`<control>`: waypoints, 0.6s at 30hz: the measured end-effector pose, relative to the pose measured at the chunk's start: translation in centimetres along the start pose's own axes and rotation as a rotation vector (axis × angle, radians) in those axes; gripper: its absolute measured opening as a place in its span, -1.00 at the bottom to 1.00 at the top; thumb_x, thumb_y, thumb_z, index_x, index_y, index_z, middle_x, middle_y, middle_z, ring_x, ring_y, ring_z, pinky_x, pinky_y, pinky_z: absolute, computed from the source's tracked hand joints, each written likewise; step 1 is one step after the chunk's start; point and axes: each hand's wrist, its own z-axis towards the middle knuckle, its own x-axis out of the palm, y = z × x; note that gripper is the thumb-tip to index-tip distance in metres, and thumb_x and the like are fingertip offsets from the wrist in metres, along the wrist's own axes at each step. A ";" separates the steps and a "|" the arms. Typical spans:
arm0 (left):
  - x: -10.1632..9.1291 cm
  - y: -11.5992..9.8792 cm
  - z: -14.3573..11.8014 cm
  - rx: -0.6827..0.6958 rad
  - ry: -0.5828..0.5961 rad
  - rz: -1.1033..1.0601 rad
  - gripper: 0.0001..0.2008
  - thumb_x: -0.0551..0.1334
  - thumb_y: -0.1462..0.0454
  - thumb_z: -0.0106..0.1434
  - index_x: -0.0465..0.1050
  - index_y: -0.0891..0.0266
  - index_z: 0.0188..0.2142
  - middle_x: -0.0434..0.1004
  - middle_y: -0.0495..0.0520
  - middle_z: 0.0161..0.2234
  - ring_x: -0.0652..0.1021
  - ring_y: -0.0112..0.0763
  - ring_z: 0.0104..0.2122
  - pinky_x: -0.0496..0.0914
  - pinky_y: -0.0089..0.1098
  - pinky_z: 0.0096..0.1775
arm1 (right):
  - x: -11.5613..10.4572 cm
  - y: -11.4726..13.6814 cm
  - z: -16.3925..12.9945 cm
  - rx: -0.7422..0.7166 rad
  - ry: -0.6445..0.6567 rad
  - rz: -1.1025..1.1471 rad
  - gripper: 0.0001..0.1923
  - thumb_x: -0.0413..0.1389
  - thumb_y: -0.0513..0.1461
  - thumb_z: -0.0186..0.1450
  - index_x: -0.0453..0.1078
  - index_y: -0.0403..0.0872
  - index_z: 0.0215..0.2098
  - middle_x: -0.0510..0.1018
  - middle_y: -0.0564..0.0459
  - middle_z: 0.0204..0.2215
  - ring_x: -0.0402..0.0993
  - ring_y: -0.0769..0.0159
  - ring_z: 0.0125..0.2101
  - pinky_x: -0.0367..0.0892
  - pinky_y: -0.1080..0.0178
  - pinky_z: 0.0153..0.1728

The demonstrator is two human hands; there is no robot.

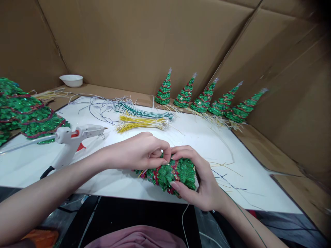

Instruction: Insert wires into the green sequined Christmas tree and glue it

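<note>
A small green glittery Christmas tree [165, 177] with red garland lies on its side at the front of the white table. My right hand [199, 175] is wrapped round its wide base end, thumb below and fingers above. Over the tree's upper side, my left hand [151, 151] is closed in a pinch against the branches. Whatever is between those fingertips is too small to make out. Thin wires stick out from the tree's base and near its narrow end. A white glue gun [69, 141] stands to the left of my left hand, its nozzle pointing right.
Bundles of yellow wires [142, 123] and green wires [144, 111] lie mid-table beside loose dark wires [100, 106]. Several finished-looking small trees [184, 93] line the back right. Larger green trees [38, 117] stand left. A white bowl [72, 81] sits by the cardboard wall [144, 44].
</note>
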 end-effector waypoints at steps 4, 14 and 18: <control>0.0 0.4 0.0 0.025 0.048 0.006 -0.93 0.15 0.37 0.27 0.42 0.26 -0.30 0.14 -0.26 -0.69 0.16 -0.61 -0.66 0.17 -0.50 -0.36 | 0.0 -0.1 0.0 0.003 0.002 0.012 -0.55 0.20 -0.27 0.12 0.24 0.02 -0.03 0.43 -0.03 -0.13 0.39 0.14 -0.11 0.35 0.07 -0.10; -0.3 0.6 0.1 0.095 0.063 0.065 -0.91 0.13 0.35 0.31 0.40 0.25 -0.29 0.29 -0.23 -0.69 0.19 -0.57 -0.62 0.17 -0.47 -0.27 | -0.1 0.0 0.1 0.015 0.012 0.042 -0.55 0.20 -0.30 0.11 0.24 0.00 -0.04 0.42 -0.02 -0.14 0.38 0.18 -0.12 0.32 0.12 -0.09; -0.3 0.8 0.2 0.108 0.066 0.079 -0.91 0.12 0.34 0.31 0.41 0.25 -0.29 0.32 -0.21 -0.69 0.22 -0.54 -0.60 0.16 -0.47 -0.29 | -0.1 0.0 0.1 0.027 0.010 0.054 -0.57 0.19 -0.30 0.11 0.24 -0.01 -0.06 0.42 -0.01 -0.15 0.38 0.19 -0.13 0.32 0.13 -0.10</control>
